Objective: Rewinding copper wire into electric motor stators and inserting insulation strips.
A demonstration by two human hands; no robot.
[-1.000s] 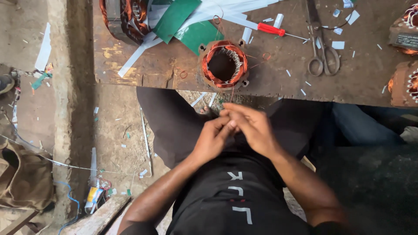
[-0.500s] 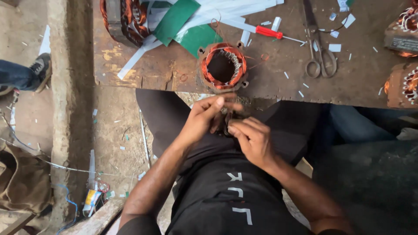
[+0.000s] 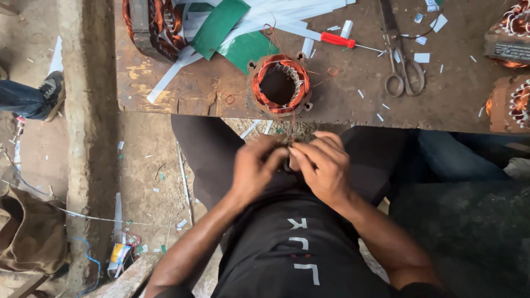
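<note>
One big brown workbench [image 3: 353, 105] fills the top of the view, scratched and worn. On it lie green sheets [image 3: 221, 25] and long white paper strips [image 3: 287, 16], crossing each other near the far edge. A round motor part with orange copper wire [image 3: 279, 84] sits at the near edge of the bench, just above the hands. More copper-wound parts sit at the right edge [image 3: 510, 105] and top left [image 3: 149, 25]. Rusty scissors [image 3: 400, 60] lie to the right, beside a red-handled screwdriver [image 3: 339, 40]. Small white paper bits [image 3: 422, 57] are scattered around.

Below the bench, over the lap, the left hand [image 3: 255, 168] and the right hand [image 3: 323, 165] are pressed close, fingertips pinching a tiny dark thing [image 3: 287, 164] between them. It is too small to tell what it is.

On the dirt floor at lower left lies a small yellow and blue package [image 3: 118, 254] by loose wires.
</note>
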